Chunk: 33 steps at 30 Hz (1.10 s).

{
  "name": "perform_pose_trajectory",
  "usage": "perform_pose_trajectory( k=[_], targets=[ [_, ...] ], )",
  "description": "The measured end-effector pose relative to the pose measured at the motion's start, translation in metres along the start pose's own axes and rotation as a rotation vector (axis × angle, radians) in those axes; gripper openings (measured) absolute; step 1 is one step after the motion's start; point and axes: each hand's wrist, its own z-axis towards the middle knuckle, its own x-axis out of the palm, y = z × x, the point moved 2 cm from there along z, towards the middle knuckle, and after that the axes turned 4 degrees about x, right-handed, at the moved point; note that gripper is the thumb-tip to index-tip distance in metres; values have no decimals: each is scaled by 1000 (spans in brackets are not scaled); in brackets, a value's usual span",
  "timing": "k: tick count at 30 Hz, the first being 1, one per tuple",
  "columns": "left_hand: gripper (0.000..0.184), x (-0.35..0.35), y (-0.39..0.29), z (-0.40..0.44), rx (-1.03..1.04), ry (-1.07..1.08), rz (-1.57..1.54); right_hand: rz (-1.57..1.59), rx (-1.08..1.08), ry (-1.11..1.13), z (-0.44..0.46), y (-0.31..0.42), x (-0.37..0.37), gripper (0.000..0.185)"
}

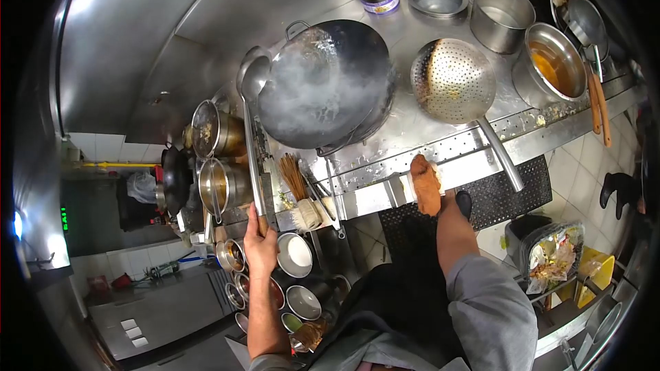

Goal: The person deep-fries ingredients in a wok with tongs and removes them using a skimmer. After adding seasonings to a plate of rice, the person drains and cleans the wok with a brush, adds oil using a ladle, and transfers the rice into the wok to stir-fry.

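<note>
In the head view, grip the ladle (251, 137) by its wooden end with the left hand (260, 251), fingers wrapped around it. Reach with the right hand (448, 206) to the brown cloth (425, 189) at the counter's front rail (375, 200); cannot tell the finger pose, mostly hidden there. Find the black wok (326, 86) ahead, hazy inside, just right of the ladle's bowl; cannot tell rim contact. For good handling, probably best to hold the wood well back from bare metal, leave the wrist loose, and fold the cloth thick against likely heat. Mind the left side, crowded by pots (238, 184) beside the ladle shaft, and the bamboo brush (293, 173) just right of it. Avoid knocking the steel bowl (297, 273) near the left wrist. Watch the perforated skimmer (454, 82), with a handle jutting past the rail, right of the cloth. Use the open strip between wok and skimmer; clear the wok's rim from above.
</note>
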Motion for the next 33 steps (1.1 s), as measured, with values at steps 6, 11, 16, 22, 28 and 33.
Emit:
perform_pose_trajectory(
  k=[6,11,16,22,28,33],
  targets=[
    [77,93,-73,-9,-7,70,-174,129,-90,67,-3,-18,-8,35],
    [78,195,-165,-20,194,315,-213,65,-678,-392,38,-22,-107,31],
    [69,307,-250,-19,492,549,-103,-82,32,-446,-23,-1,-78,32],
    [70,432,-296,-29,991,607,197,-74,98,-277,-21,14,-45,31],
    [76,449,-292,-50,916,803,281,-384,-78,-313,-14,15,-56,33],
    [41,366,-197,-64,686,736,-37,-1127,-450,-451,-53,19,-92,36]
  ],
)
